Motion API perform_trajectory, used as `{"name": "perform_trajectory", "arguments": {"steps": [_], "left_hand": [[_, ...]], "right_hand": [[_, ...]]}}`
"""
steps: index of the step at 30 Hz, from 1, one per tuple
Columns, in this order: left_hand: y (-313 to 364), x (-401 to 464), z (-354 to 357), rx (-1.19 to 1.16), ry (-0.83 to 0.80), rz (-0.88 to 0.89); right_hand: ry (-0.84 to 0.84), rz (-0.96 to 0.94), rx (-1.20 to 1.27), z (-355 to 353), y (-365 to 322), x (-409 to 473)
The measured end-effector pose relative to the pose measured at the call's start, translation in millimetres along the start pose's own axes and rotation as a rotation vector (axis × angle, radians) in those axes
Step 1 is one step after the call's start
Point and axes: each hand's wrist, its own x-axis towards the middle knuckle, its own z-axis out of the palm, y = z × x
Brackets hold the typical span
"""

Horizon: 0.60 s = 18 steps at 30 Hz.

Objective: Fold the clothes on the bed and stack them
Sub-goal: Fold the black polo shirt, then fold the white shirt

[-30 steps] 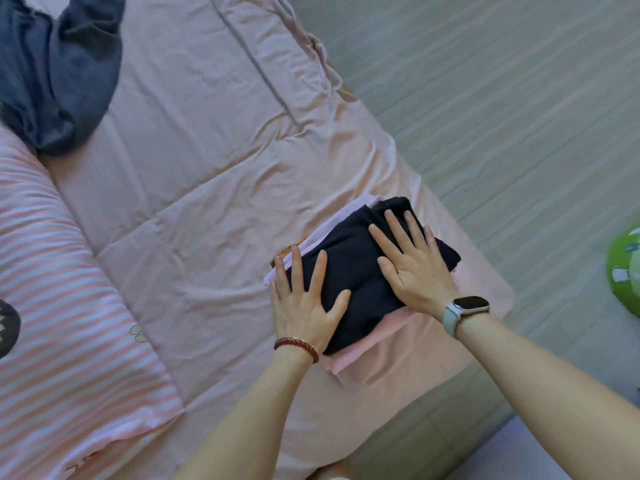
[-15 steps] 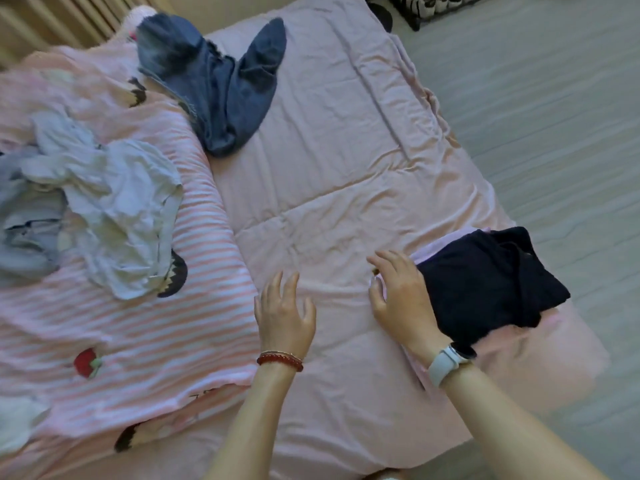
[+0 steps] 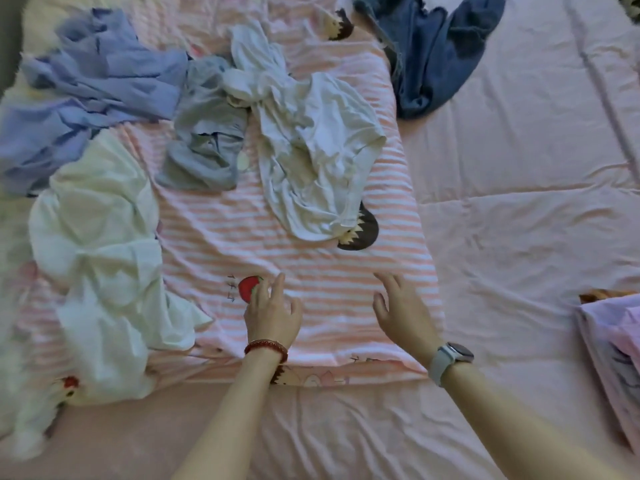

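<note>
From the head view, both hands hover empty with fingers loosely spread over the striped quilt (image 3: 311, 271), left hand (image 3: 273, 311) and right hand (image 3: 403, 308). The nearest unfolded piece, a white T-shirt (image 3: 311, 150), lies crumpled just beyond. Best to pinch its shoulders and shake it flat first. The folded stack (image 3: 613, 344) waits at the right.

Soft even daylight, faint shadows; motion blur, wide-angle stretching at edges.
</note>
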Motion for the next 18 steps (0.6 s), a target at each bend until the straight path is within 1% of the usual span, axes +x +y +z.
{"name": "perform_trajectory", "arguments": {"steps": [3, 5, 7, 9, 10, 12, 15, 18], "left_hand": [[-40, 39, 12, 0.117, -0.117, 0.028], [-59, 56, 23, 0.184, -0.223, 0.004], [-72, 65, 34, 0.212, -0.360, -0.023], [-80, 68, 42, 0.219, -0.440, -0.013], [-82, 68, 44, 0.215, -0.448, -0.001], [-84, 68, 44, 0.183, -0.441, 0.008], [-86, 66, 40, 0.119, -0.439, 0.005], [-89, 60, 32, -0.034, -0.412, -0.003]], "right_hand": [[0.062, 0.000, -0.036, 32, -25, 52], [0.135, 0.033, -0.019, 48, -33, 83], [0.179, 0.163, 0.062, 58, -36, 111], [0.129, 0.361, 0.193, 64, -33, 135], [0.089, 0.433, 0.213, 67, -30, 144], [0.056, 0.496, 0.216, 73, -28, 156], [0.080, 0.510, 0.238, 78, -37, 170], [0.103, 0.497, 0.134, 72, -51, 177]]}}
